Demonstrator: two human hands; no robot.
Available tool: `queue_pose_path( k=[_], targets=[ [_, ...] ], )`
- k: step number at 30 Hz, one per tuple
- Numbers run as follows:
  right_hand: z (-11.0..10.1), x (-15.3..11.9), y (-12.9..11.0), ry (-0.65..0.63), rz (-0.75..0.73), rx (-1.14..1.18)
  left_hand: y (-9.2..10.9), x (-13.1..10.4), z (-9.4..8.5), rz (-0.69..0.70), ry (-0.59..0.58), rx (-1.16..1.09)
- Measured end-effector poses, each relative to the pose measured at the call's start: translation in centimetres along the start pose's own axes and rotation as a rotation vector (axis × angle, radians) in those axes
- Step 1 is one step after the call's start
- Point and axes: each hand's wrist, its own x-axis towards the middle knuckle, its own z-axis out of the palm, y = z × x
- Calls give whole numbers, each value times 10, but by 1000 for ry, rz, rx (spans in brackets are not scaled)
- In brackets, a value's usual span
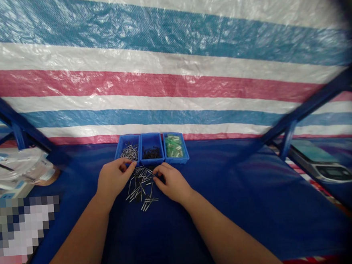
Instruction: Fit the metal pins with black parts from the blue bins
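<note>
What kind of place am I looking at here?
Probably a small sorting or assembly workstation: three blue bins of small parts, loose metal pins on the blue surface, and what looks like a digital scale off to the right.

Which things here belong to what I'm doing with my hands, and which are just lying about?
Likely in use:
- loose metal pins, between your left hand and right hand
- left bin, holding metal pieces
- middle bin and right bin, probably

Seemingly just lying about:
- digital scale, far right
- clear plastic container, far left
</note>
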Motion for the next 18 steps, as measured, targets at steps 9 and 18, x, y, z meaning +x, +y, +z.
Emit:
queue_pose_path(
  k=[9,18],
  targets=[
    [7,6,-4,-32,67,-131,10,-5,1,242,-290,-111],
    [6,4,-4,-89,-35,-216,11,-7,11,341,-509,-16]
  ],
)
